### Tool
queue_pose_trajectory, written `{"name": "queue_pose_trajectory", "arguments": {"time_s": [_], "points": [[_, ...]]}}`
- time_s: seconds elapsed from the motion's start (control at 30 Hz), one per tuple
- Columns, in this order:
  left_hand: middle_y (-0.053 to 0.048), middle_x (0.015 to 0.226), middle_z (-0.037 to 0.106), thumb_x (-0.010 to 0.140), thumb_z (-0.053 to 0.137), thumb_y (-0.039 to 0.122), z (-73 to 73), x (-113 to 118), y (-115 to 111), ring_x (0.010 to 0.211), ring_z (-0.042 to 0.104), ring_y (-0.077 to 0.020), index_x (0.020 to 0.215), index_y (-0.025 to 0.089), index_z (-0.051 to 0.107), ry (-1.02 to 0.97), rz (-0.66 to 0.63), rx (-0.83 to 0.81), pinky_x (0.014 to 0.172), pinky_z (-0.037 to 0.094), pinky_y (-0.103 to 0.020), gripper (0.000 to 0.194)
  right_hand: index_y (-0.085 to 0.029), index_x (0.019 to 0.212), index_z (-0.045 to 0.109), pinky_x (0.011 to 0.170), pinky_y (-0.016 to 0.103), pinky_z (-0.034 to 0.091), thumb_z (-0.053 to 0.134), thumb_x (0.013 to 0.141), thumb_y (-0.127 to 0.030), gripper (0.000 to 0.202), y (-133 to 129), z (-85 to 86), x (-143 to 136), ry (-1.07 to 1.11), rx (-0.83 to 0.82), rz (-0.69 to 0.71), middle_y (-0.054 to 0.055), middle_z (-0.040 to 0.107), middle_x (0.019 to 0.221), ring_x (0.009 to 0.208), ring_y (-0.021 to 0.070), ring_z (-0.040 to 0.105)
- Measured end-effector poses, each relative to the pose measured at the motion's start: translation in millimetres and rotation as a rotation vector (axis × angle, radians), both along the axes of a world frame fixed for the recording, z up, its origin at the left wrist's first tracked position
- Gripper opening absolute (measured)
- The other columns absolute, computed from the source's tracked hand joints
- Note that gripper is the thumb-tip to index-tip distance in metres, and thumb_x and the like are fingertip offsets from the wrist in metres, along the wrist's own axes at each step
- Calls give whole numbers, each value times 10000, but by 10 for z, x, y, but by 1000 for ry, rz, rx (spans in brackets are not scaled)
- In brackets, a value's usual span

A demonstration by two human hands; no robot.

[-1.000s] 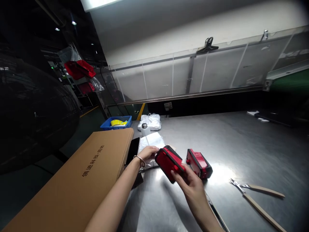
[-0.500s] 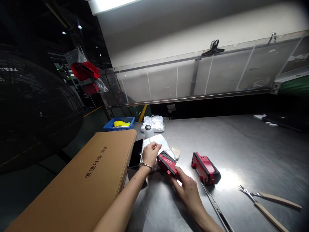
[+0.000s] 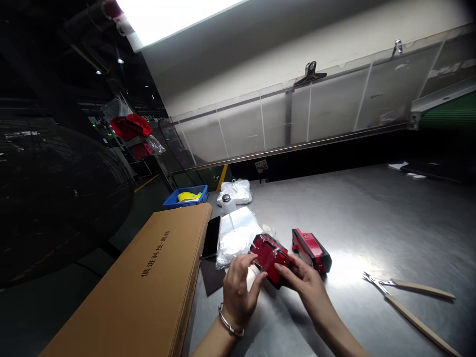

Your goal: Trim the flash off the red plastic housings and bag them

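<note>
My right hand (image 3: 305, 282) grips the right end of a red-and-black plastic housing (image 3: 269, 258), thumb on top and fingers behind. The housing is tilted, with its broad red face turned up. At its left, my left hand (image 3: 240, 287), with a metal bracelet at the wrist, has its thumb and fingers spread apart. Its fingertips are close to the housing; whether they touch it I cannot tell. Just beyond my right hand, a second red-and-black housing (image 3: 311, 249) rests on the metal table (image 3: 357, 218).
Cutting pliers (image 3: 405, 302) lie spread at the right. A cardboard box (image 3: 122, 292) takes up the left. Near it are a phone (image 3: 211, 237), white plastic bags (image 3: 240, 233), a pump bottle (image 3: 228, 204) and a blue bin (image 3: 171, 200).
My right hand has turned the housing so its broad red face shows. My left hand has come nearer and its curled fingers have spread. The tweezers are no longer visible. The view has shifted.
</note>
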State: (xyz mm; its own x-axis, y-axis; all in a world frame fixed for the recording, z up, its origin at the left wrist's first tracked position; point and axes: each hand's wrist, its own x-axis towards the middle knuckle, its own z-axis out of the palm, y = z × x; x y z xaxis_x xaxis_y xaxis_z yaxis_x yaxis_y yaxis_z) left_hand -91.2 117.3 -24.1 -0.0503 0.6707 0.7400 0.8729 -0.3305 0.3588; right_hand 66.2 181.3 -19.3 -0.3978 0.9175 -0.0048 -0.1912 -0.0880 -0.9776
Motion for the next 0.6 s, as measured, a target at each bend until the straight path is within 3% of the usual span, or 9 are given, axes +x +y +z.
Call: {"name": "queue_pose_trajectory", "arguments": {"time_s": [0.1,0.2,0.37,0.47,0.6], "points": [[-128,1017,674,960,600,380,19,10,-124,937,655,-277,1161,174,521,38,31,38,824,561,-425,299,-177,1072,714,812,408,605,809,692,-560,547,-130,74,124,84,-159,26,103,783,1029,940,304,739],[-77,926,680,998,524,252,62,29,-156,836,645,-236,1039,208,561,88,32,45,759,552,-373,71,-175,1062,729,800,366,613,860,663,-516,540,-232,165,215,137,-266,15,92,792,1010,907,273,749],[-25,757,643,1012,414,119,53,90,-198,679,590,-193,898,225,556,105,46,84,633,504,-293,210,-169,1081,729,772,327,618,873,666,-484,540,-332,227,342,226,-381,-33,84,789,1026,903,256,755],[-16,711,613,1013,382,107,-16,289,-298,630,575,-184,878,227,547,52,58,101,584,490,-277,244,-183,1060,724,779,339,623,877,645,-479,532,-396,177,397,284,-415,-89,74,791,1010,898,263,758],[-3,662,579,1016,372,124,-140,711,-506,574,583,-157,832,231,516,-67,56,100,528,487,-240,257,-189,895,734,755,389,633,871,612,-506,447,-531,79,415,296,-385,-117,78,793,900,832,295,763]]}}
